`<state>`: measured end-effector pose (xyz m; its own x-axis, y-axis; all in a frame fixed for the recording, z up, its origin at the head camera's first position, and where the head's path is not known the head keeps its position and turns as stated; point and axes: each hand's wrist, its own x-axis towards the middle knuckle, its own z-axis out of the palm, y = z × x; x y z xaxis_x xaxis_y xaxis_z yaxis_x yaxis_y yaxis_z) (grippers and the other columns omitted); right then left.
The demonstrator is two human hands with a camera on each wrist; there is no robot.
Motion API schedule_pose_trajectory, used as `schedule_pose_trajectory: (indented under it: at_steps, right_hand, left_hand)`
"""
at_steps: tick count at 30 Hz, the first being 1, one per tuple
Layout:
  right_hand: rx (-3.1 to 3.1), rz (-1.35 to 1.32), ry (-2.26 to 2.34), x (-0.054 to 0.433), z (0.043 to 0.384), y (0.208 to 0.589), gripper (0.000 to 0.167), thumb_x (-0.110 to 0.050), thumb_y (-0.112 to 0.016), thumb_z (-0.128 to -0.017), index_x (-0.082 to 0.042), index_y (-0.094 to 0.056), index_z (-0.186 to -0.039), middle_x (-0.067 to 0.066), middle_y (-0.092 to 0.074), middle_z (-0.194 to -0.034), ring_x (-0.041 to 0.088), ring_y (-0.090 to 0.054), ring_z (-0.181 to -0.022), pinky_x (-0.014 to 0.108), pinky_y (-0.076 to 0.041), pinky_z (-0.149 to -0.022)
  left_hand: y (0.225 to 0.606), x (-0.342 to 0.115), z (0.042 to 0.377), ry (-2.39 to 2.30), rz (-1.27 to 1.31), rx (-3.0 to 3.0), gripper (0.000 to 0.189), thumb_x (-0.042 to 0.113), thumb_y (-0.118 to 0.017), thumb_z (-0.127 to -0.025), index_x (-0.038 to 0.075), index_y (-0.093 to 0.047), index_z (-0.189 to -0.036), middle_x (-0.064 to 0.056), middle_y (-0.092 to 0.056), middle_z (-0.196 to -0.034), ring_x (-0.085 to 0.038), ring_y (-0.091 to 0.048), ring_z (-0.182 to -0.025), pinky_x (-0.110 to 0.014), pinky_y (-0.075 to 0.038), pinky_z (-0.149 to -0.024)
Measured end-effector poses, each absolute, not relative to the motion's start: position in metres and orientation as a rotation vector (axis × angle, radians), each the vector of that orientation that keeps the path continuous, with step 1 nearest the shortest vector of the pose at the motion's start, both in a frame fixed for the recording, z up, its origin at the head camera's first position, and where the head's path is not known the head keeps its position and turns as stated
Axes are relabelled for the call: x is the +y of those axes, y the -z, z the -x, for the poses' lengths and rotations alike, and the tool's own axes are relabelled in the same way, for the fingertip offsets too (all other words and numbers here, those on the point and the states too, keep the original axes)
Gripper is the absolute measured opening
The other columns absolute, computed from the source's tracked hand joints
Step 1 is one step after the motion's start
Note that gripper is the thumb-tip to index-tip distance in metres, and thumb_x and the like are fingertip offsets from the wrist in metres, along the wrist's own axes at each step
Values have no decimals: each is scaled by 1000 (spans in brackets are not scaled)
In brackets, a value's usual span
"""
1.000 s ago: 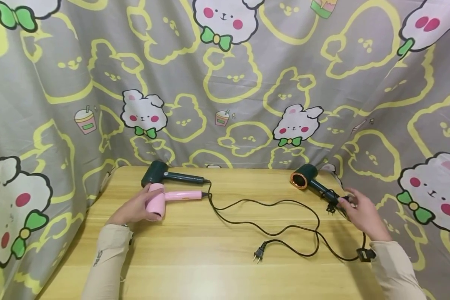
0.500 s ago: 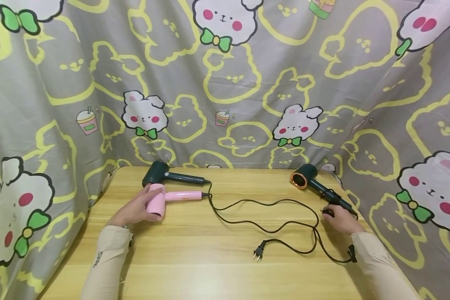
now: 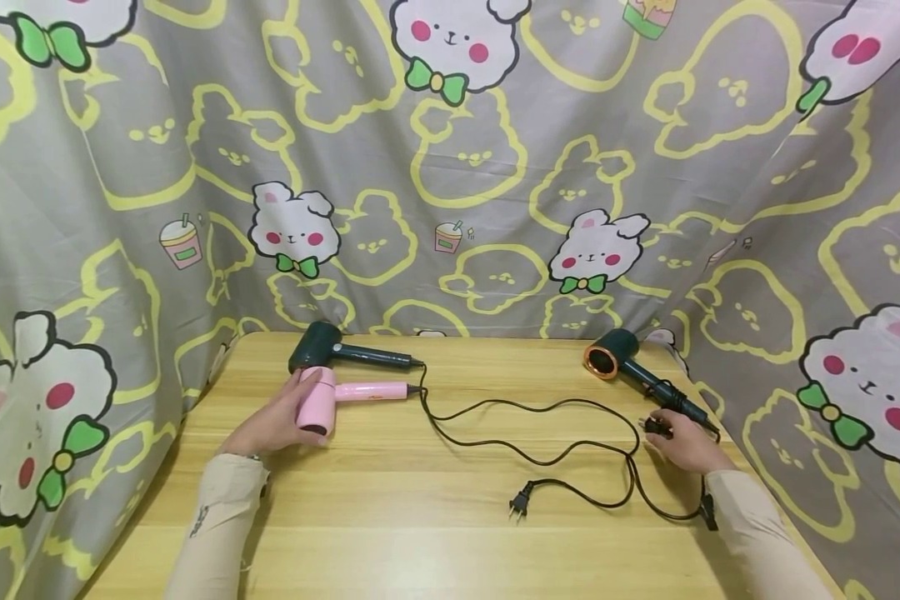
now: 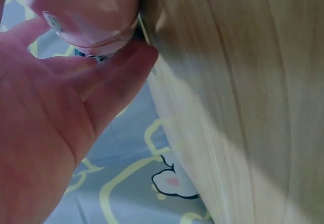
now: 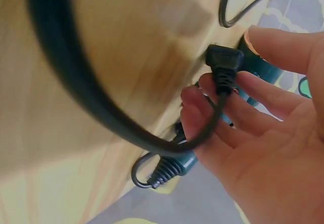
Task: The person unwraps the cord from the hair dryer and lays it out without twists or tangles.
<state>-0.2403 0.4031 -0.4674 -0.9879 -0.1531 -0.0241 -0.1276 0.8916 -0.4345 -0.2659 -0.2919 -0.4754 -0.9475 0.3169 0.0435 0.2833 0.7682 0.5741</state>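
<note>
In the head view, my left hand (image 3: 273,421) grips the barrel of a pink hair dryer (image 3: 367,391), thumb on the near side and fingers on the far side. The dryer's handle points right. Just behind it lies a dark green hair dryer (image 3: 375,357). Over at the right, a second dark green hair dryer (image 3: 606,353) with a copper rim has its cord wound round the handle. Beside that handle is my right hand (image 3: 688,442), with a black plug (image 5: 225,59) at its fingertips. In the right wrist view the thumb stands apart from the plug and the fingers are loosely bent.
Another plug (image 3: 521,502) lies on the wooden table (image 3: 405,533), prongs toward me. Black cords (image 3: 525,454) run in loose curves from the two left dryers toward my right wrist. A patterned curtain (image 3: 487,208) encloses the back and sides.
My right hand has moved left and toward me from the right dryer's handle end, bringing the plug along. Its prongs show now. My left hand stays on the pink hair dryer.
</note>
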Motion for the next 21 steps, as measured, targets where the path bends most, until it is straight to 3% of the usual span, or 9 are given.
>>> schedule_pose_trajectory:
  at_steps: [6, 11, 15, 18, 21]
  right_hand:
    - [3048, 215, 757, 403, 239, 455, 49, -17, -60, -105, 17, -51, -138, 40, -60, -129, 56, -60, -117, 62, -52, -90]
    - [3110, 145, 883, 403, 240, 432, 51, -25, -48, -111, 16, -50, -140, 41, -57, -132, 58, -60, -116, 60, -54, -90]
    - [3172, 26, 1015, 405, 242, 416, 57, -33, -41, -112, 15, -49, -142, 42, -57, -132, 56, -62, -114, 55, -56, -87]
    - [3155, -116, 1158, 410, 248, 410, 64, -40, -39, -111, 14, -47, -144, 40, -58, -131, 23, -72, -93, 32, -58, -76]
    - [3036, -288, 1349, 417, 254, 407, 70, -44, -39, -109, 15, -42, -148, 39, -55, -136, -6, -61, -80, 17, -53, -68]
  left_hand:
    - [467, -291, 263, -957, -481, 2914, 126, 46, -94, -71, 9, -19, -166, -38, 4, -167, -65, -6, -152, -80, -29, -109]
    - [451, -281, 262, -1011, -487, 2995, 102, 53, -82, -83, 18, -30, -164, -22, -2, -174, -60, -13, -154, -82, -29, -108]
    - [438, -264, 264, -1231, -543, 3033, 76, 45, -75, -93, 17, -44, -156, -12, -18, -173, -50, -19, -156, -77, -28, -113]
    - [431, -246, 266, -1493, -618, 2978, 61, 33, -72, -98, 12, -51, -151, -12, -31, -168, -43, -29, -155, -69, -29, -117]
    - [424, -225, 268, -1766, -647, 2836, 51, 26, -66, -103, 8, -53, -149, -15, -44, -160, -34, -46, -145, -53, -40, -117]
